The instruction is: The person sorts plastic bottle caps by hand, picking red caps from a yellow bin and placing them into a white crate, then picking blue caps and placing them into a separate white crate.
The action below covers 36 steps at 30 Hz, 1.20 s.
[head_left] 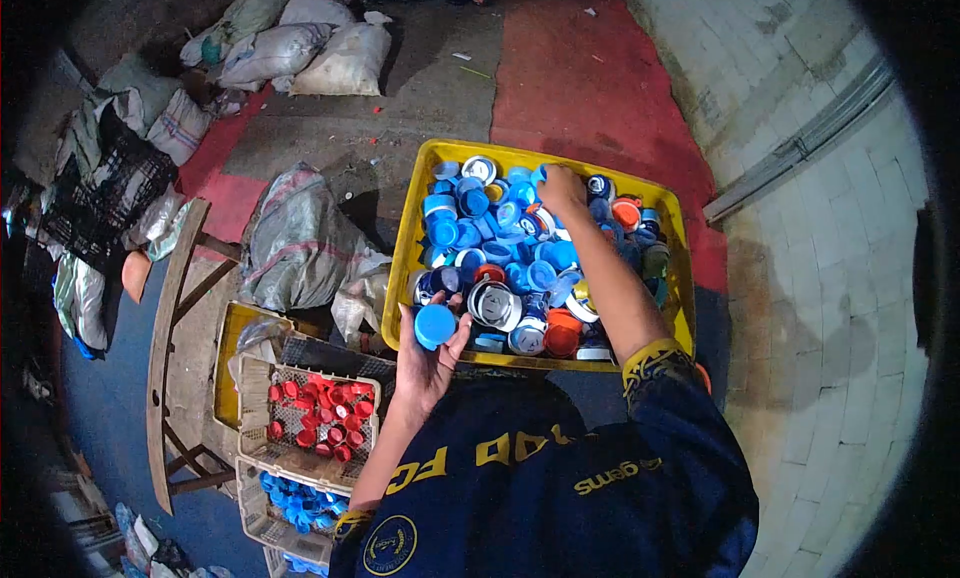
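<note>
A yellow tray [686, 278] holds many plastic caps, mostly blue, with some white, orange and dark ones. At its lower left corner my left hand [430, 363] is turned palm up, its fingers curled round a light blue cap [435, 326]. My right hand [562, 190] reaches over the top middle of the tray, fingers pointing down among the blue caps. Its fingertips touch a blue cap [540, 175]; whether they grip it is hard to make out.
At the lower left, one crate [256, 403] has red caps [320, 413] and another [250, 498] has blue caps [300, 500]. Left of them is a wooden frame [160, 378]. Sacks [345, 60] lie at the back left. A block wall [840, 308] runs along the right.
</note>
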Available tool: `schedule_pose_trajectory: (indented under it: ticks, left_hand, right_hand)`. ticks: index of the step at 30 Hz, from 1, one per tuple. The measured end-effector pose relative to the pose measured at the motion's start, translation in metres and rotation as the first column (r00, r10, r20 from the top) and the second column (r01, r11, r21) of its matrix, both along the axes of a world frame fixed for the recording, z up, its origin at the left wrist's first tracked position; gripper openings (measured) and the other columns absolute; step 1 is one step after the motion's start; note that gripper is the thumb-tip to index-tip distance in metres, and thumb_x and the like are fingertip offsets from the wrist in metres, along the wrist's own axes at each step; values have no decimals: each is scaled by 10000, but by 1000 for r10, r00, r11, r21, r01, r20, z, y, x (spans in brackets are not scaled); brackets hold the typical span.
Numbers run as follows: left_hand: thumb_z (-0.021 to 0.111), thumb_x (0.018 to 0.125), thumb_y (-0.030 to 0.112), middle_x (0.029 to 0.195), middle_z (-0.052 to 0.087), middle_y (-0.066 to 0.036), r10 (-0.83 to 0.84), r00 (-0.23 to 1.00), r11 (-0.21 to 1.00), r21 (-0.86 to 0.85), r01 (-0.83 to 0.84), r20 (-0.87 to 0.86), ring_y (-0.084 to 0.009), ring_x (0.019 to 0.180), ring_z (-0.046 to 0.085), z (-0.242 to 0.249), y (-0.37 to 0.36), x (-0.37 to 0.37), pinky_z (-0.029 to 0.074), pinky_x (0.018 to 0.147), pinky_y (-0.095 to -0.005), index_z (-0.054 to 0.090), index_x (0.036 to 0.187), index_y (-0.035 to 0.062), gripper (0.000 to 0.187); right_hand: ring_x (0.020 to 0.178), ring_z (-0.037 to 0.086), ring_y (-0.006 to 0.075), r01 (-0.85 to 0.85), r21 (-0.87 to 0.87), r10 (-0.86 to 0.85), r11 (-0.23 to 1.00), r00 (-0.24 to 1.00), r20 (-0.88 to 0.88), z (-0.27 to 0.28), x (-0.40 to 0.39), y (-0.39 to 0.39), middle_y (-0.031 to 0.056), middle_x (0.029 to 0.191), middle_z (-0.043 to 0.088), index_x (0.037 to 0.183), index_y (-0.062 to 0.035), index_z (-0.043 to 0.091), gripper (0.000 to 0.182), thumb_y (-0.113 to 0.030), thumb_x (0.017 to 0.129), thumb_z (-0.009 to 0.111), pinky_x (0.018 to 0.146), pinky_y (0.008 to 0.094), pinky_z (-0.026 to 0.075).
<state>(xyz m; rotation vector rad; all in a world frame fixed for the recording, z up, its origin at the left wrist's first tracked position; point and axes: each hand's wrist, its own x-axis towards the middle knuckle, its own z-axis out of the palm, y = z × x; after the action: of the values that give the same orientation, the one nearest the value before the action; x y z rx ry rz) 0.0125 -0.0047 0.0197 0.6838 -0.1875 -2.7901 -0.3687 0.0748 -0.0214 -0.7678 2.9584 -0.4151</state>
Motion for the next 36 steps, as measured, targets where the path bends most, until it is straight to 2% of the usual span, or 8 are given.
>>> schedule_pose_trajectory:
  ticks: [3, 8, 12, 18, 22, 30, 34, 36]
  left_hand:
    - [381, 1036, 593, 1356, 578, -153, 20, 997, 1000, -17, -21, -73, -327, 1116, 663, -4, -4, 6, 599, 923, -411, 457, 1397, 60, 648]
    - [396, 1026, 612, 1360, 584, -142, 66, 992, 998, -6, -67, -108, -329, 1151, 652, -3, -10, 12, 573, 971, -433, 480, 1369, 50, 664]
    - [394, 1031, 607, 1370, 588, -132, 86, 994, 995, -47, -89, -62, -329, 1183, 634, 1, -12, 6, 560, 982, -444, 517, 1336, 49, 647]
    - [351, 1016, 663, 1379, 601, -119, 96, 993, 994, -37, -99, -70, -344, 1312, 535, 0, -11, 0, 421, 1114, -488, 524, 1372, 69, 713]
    - [330, 1001, 695, 1352, 618, -136, 73, 994, 997, 17, -72, -84, -320, 1250, 578, 2, -3, 6, 448, 1084, -473, 533, 1388, 85, 751]
    - [436, 991, 655, 1336, 625, -113, 149, 982, 979, 155, -131, -112, -327, 1208, 606, -6, -3, 16, 507, 994, -484, 540, 1347, 84, 681]
    - [450, 999, 618, 1357, 613, -122, 178, 969, 973, 175, -148, -173, -337, 1243, 589, -5, -2, 18, 489, 1036, -498, 580, 1293, 67, 638]
    - [449, 1004, 602, 1363, 610, -126, 174, 968, 976, 164, -145, -180, -335, 1254, 583, -4, -1, 20, 474, 1058, -498, 602, 1265, 58, 622]
  right_hand:
    - [1084, 667, 410, 29, 124, -35, 992, 998, 51, -10, -5, 0, 214, 1165, 694, 1171, -102, 702, 342, -307, 901, 661, 930, 518, 533]
    - [978, 674, 377, -179, -231, 168, 956, 983, -68, 14, 42, 4, 192, 1075, 695, 1084, -25, 684, 257, -197, 894, 704, 840, 459, 535]
    - [926, 651, 334, -382, -590, 509, 712, 859, 58, 78, 134, 19, 150, 999, 632, 977, 25, 657, 231, -166, 877, 740, 843, 400, 512]
    - [1089, 603, 335, -637, -704, 847, 315, 524, -95, 109, 247, 43, 164, 1152, 577, 937, -11, 664, 156, -96, 837, 749, 950, 428, 488]
    - [1134, 584, 325, -801, -494, 862, 338, 474, -179, 93, 276, 42, 132, 1227, 565, 952, -40, 690, 195, -83, 775, 760, 988, 435, 472]
    - [1046, 611, 289, -716, -627, 831, 307, 523, -191, 119, 247, 43, 83, 1144, 627, 1030, -93, 712, 248, -174, 809, 789, 929, 410, 490]
    - [1019, 662, 313, -403, -651, 500, 644, 865, -41, 61, 134, 18, 134, 1029, 715, 967, -59, 724, 248, -244, 817, 791, 921, 411, 507]
    - [1044, 670, 336, -291, -379, 295, 879, 954, -48, 32, 71, 9, 171, 1079, 717, 1023, -39, 727, 303, -280, 842, 754, 925, 427, 511]
